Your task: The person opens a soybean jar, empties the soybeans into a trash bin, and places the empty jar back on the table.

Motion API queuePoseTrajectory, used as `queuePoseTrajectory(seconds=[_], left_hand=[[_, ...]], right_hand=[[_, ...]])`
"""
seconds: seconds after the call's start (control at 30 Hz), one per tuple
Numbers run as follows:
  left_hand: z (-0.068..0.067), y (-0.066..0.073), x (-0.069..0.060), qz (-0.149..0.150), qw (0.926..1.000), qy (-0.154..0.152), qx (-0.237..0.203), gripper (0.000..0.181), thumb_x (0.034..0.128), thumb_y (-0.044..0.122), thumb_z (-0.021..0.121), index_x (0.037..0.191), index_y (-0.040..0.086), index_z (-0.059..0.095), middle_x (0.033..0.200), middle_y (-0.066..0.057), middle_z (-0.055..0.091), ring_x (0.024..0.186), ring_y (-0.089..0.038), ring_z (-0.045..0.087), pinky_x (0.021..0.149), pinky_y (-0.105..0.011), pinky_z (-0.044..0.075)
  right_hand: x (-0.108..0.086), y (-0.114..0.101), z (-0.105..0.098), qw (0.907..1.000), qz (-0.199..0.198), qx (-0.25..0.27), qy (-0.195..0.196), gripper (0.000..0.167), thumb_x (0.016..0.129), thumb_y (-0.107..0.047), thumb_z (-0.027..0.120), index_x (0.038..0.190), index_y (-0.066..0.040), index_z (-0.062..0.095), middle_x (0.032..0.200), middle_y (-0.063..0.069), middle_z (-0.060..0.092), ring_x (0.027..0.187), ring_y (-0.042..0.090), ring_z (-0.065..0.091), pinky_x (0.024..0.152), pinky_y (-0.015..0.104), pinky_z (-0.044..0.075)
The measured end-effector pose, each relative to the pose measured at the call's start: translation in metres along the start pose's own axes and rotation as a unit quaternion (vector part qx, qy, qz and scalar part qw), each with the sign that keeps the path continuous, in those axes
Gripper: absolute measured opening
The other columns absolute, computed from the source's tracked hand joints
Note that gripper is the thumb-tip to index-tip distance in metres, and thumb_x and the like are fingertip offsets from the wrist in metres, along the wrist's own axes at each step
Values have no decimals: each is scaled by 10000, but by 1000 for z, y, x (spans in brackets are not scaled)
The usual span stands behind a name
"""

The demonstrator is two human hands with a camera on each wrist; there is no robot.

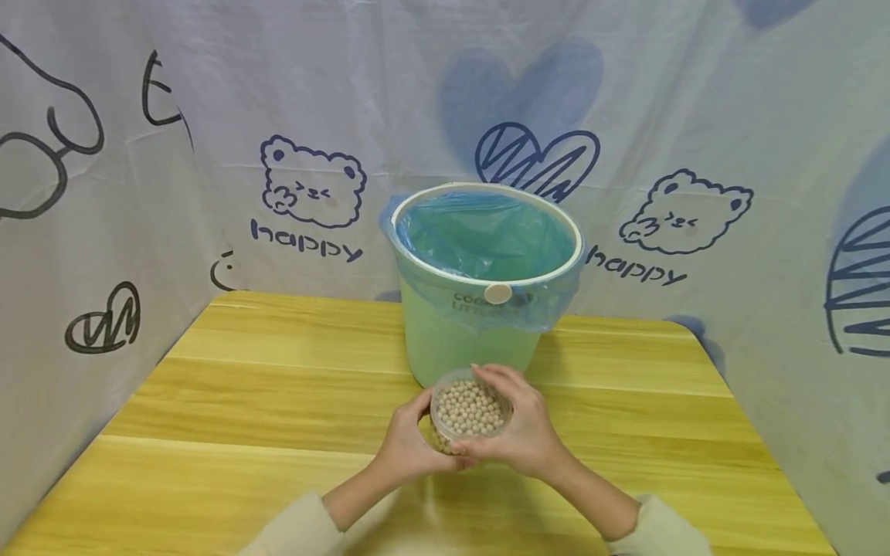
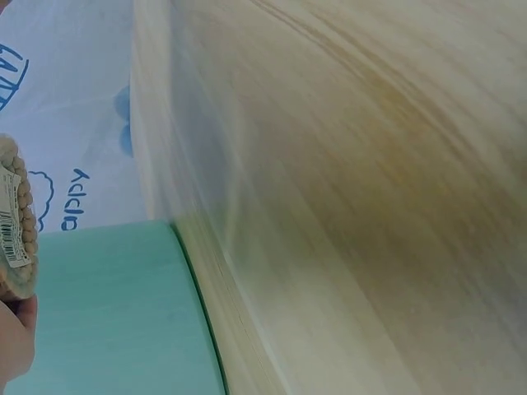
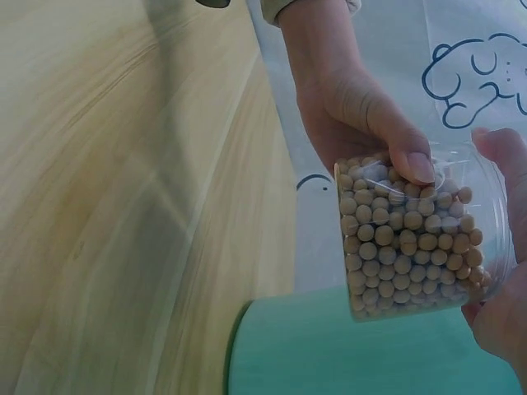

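fingers (image 3: 504,151) hold jar (image 3: 405,237) between them

head: I look forward and down over the worktop (image 1: 229,401), farthest back | left wrist: low, turned sideways, facing my right, jar (image 3: 403,239) cut by its edge | right wrist: sideways, facing my left, close on the jar | both wrists share jar, bucket (image 1: 469,351)

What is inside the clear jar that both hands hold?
Small beige balls fill most of the clear jar. The pile's middle is hidden behind outer balls; the left hand and right hand cover parts of the wall.
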State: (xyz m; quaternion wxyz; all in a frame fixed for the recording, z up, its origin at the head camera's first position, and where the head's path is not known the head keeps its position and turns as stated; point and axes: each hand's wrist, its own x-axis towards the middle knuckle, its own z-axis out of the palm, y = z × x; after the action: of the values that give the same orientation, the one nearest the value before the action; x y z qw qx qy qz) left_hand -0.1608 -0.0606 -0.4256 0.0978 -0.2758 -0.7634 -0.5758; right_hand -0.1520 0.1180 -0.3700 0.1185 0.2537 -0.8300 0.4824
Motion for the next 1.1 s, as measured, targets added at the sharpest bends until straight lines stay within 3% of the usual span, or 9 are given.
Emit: queuePoseTrajectory(seconds=[0.2,0.6,0.77,1.1], left_hand=[[2,-1,-2,-119,9999,-83,-40,856,569,127,857,1319,15,461,1215,-126,600,1069,-184,585,945,-313,503],[1,-1,0,-28,9999,-104,-3,861,562,139,859,1321,30,466,1209,-119,608,1063,-170,589,927,-348,513],[1,-2,0,-161,9998,-141,1,863,574,189,854,1323,46,451,1217,-94,595,1079,-179,575,953,-357,495],[1,-1,1,-123,9995,-61,-284,860,590,180,843,1322,20,422,1251,-124,553,1115,-212,556,986,-324,480]], right_hand=[[-1,4,0,9998,-82,82,-149,839,517,-157,883,1257,22,532,1237,178,533,1114,343,530,924,473,500],[-1,6,-5,9987,-109,252,-421,831,560,-117,872,1291,8,499,1268,171,502,1123,336,517,934,437,505],[1,1,-8,9983,-1,-49,-583,852,593,-189,858,1319,6,458,1295,164,491,1134,336,515,922,481,500],[10,-11,-7,9947,299,-600,-775,930,615,-301,837,1360,36,394,1320,172,474,1156,334,507,956,530,461]])
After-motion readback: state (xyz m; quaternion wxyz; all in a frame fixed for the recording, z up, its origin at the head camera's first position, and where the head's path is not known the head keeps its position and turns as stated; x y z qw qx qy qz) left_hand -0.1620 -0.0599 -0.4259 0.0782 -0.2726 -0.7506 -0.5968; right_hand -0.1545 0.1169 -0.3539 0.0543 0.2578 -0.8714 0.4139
